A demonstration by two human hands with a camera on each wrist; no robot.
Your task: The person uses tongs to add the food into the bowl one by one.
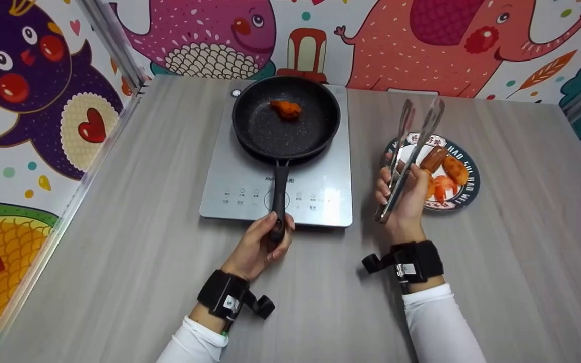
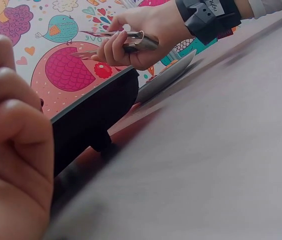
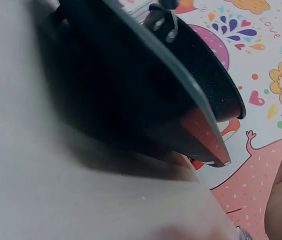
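A black frying pan [image 1: 290, 136] stands on a silver induction cooktop [image 1: 315, 201], its handle pointing toward me. My left hand [image 1: 257, 247] grips the end of that handle. Inside the pan lies one reddish-brown piece of food [image 1: 286, 109], a little above its middle. My right hand [image 1: 406, 201] holds metal tongs [image 1: 414, 146], whose tips point away from me, spread apart with nothing between them. Beneath the tongs and beside the fingers is a dark-rimmed plate [image 1: 472, 184] bearing several pieces of food, partly hidden by the hand. In the left wrist view the tongs [image 2: 143, 42] show again.
The cooktop and plate stand on a grey wood-grain table [image 1: 119, 242]. Behind it rises a wall with cartoon animals [image 1: 437, 45]; a metal-framed side panel [image 1: 48, 91] borders the left. The cooktop's raised edge [image 3: 181, 80] shows up close in the right wrist view.
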